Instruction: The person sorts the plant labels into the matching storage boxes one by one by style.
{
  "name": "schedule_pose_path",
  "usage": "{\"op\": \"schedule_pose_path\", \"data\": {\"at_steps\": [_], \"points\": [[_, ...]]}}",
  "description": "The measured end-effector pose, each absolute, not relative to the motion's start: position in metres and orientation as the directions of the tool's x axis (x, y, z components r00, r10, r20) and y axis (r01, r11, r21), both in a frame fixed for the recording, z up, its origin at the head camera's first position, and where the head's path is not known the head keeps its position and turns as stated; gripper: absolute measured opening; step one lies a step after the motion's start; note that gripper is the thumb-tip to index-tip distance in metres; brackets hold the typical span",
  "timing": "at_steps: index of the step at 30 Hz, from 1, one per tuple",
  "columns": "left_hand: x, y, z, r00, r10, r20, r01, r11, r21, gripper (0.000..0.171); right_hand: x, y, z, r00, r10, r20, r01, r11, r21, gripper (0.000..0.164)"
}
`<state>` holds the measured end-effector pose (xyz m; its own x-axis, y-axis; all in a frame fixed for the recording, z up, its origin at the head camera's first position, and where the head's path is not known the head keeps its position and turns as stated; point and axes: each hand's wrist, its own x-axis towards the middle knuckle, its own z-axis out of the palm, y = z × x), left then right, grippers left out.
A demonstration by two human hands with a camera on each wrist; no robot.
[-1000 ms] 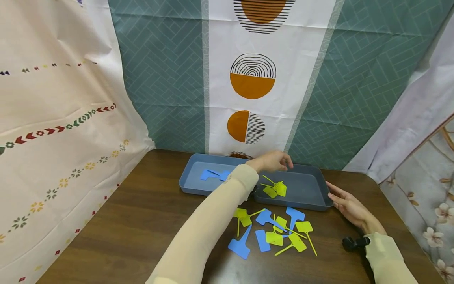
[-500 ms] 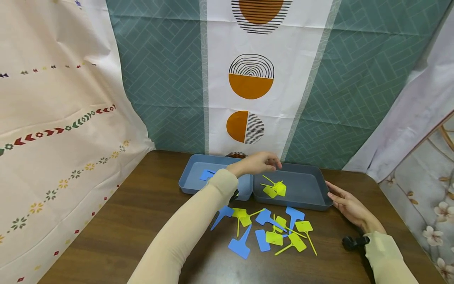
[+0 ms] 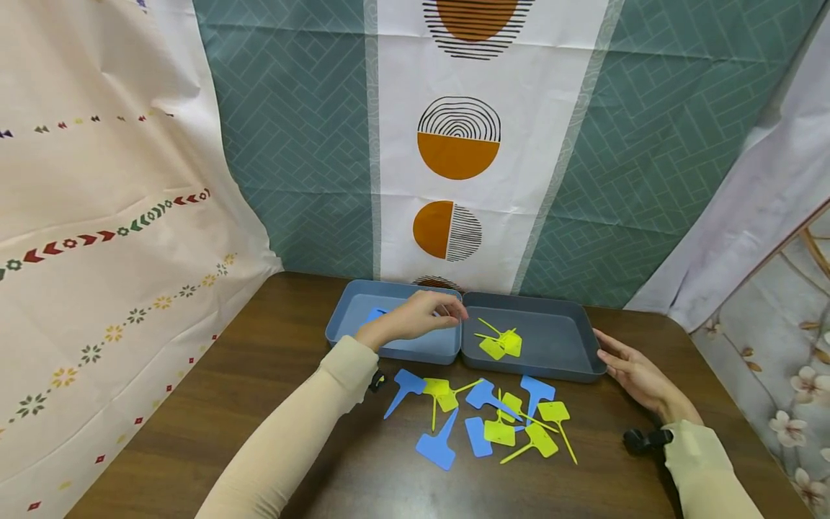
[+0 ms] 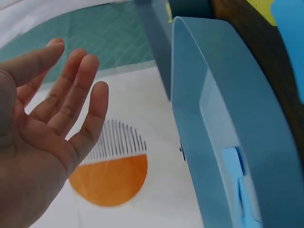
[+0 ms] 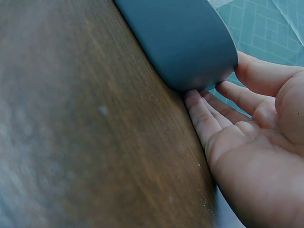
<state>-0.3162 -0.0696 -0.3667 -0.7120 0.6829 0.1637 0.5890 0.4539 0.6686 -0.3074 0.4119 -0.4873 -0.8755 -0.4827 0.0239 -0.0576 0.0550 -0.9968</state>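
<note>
My left hand (image 3: 415, 317) is over the lighter blue-grey tray (image 3: 428, 355), near where the two trays meet. In the left wrist view its fingers are spread and loosely bent, with nothing between them; blue plant labels (image 4: 232, 161) lie in that tray. At the right end of the dark grey tray (image 3: 558, 346), the fingertips of my right hand (image 3: 638, 375) touch the outer wall, the thumb near the rim. Inside this tray is a small cluster of yellow-green plant labels (image 3: 512, 343).
Several blue T-shaped labels (image 3: 436, 452) and yellow-green labels (image 3: 554, 411) lie scattered, some overlapping, on the brown wooden table (image 3: 259, 360) in front of the trays. A patterned cloth (image 3: 298, 144) hangs right behind the trays.
My left hand has moved left, from above the dark grey tray to above the lighter tray. It uncovers a blue label on the table. My right hand stays at the tray's end.
</note>
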Motion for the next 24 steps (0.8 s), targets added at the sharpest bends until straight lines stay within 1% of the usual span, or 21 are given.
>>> {"op": "schedule_pose_path", "data": {"at_steps": [4, 9, 13, 19, 24], "points": [[-0.301, -0.092, -0.373, -0.729, 0.650, 0.213, 0.581, 0.423, 0.695, 0.020, -0.307, 0.411, -0.488, -0.872, -0.489, 0.031, -0.059, 0.043, -0.997, 0.063], [-0.287, -0.109, -0.383, -0.735, 0.641, 0.222, 0.570, 0.408, 0.713, 0.019, -0.307, 0.411, -0.488, -0.868, -0.495, 0.041, -0.066, 0.032, -0.997, 0.063], [-0.278, -0.116, -0.388, -0.738, 0.643, 0.203, 0.555, 0.409, 0.724, 0.017, -0.308, 0.412, -0.487, -0.868, -0.495, 0.047, -0.070, 0.028, -0.997, 0.062], [-0.265, -0.122, -0.400, -0.712, 0.681, 0.169, 0.563, 0.410, 0.717, 0.020, -0.307, 0.412, -0.485, -0.874, -0.484, 0.028, -0.064, 0.057, -0.996, 0.063], [-0.257, -0.129, -0.410, -0.711, 0.692, 0.127, 0.548, 0.431, 0.717, 0.023, -0.307, 0.412, -0.488, -0.861, -0.505, 0.059, -0.074, 0.009, -0.997, 0.063]]}}
